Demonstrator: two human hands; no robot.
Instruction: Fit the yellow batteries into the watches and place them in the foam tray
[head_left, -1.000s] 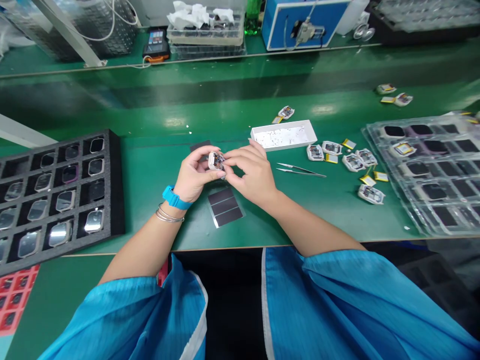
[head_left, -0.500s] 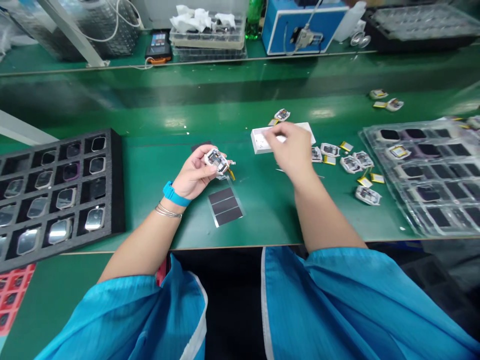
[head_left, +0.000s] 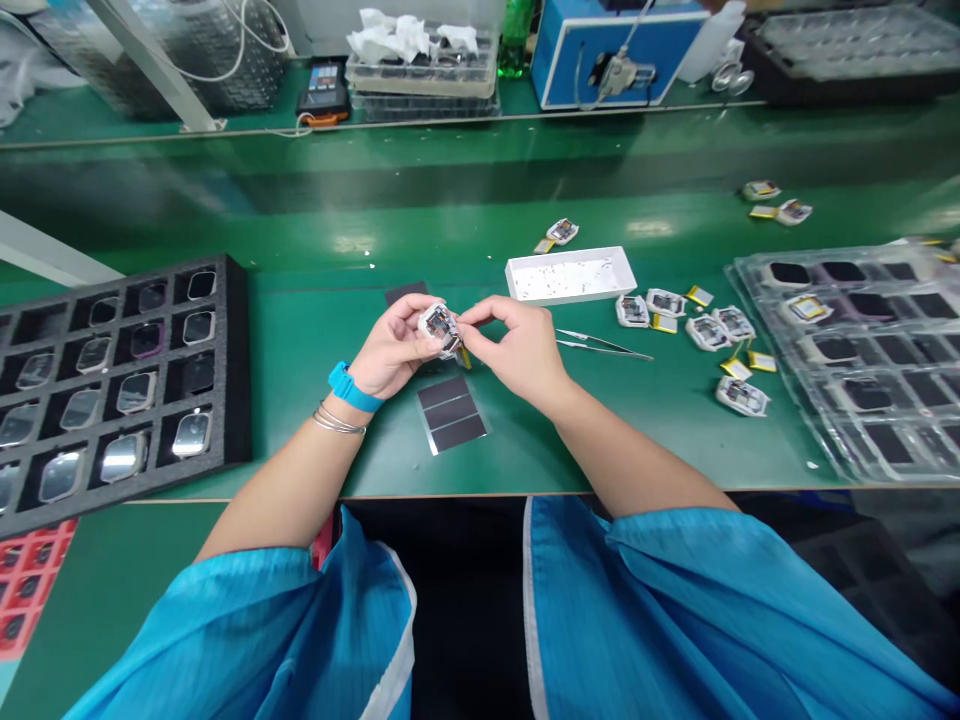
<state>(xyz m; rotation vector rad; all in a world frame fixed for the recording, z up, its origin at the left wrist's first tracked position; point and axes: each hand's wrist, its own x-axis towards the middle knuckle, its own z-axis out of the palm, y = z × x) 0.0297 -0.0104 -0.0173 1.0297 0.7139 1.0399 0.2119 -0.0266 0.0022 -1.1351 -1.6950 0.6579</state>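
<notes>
My left hand (head_left: 394, 350) grips a small white watch case (head_left: 438, 326) with its circuit board facing up and a yellow battery hanging below it. My right hand (head_left: 517, 345) is pinched thumb to forefinger right at the case's right edge; what sits between those fingertips is too small to name. Both hands hover over the green mat, above a sheet of black adhesive strips (head_left: 451, 413). Steel tweezers (head_left: 602, 344) lie just right of my right hand. A shallow white tray (head_left: 570, 273) with tiny parts sits behind them.
A black foam tray (head_left: 112, 375) of watch screens fills the left. Several open watch cases with yellow batteries (head_left: 709, 328) lie scattered at right, next to a clear plastic blister tray (head_left: 862, 350). A blue machine (head_left: 611, 45) and stacked trays stand at the back.
My right hand went out to the white tray and has come back to the watch case, now pinched at its edge. My left hand kept hold of the case.
</notes>
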